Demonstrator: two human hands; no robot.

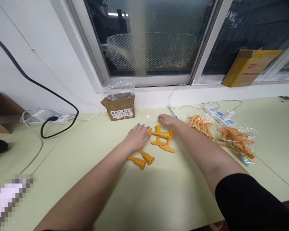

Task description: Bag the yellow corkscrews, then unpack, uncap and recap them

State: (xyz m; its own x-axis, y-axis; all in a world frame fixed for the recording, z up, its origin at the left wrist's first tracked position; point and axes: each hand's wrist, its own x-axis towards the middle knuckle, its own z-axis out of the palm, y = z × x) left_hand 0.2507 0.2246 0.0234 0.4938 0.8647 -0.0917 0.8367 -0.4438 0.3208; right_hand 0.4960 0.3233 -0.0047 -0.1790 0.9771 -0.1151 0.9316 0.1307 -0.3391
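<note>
Left hand [136, 137]: grip wide, palm down, right-front of carton [120, 109]
Right hand [166, 120]: right of carton; can't tell if pinching clear film [148, 118]
Orange parts [162, 134]: loose, right-front of carton
Crossed pile: could scatter if left thumb nudges it

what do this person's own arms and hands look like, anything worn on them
The left hand and right hand are without gloves, and no watch or bracelet shows on either wrist. Both forearms are uncovered. On the right arm a plain black sleeve ends near the elbow, with no marking visible. Rings are too small to rule out.
</note>
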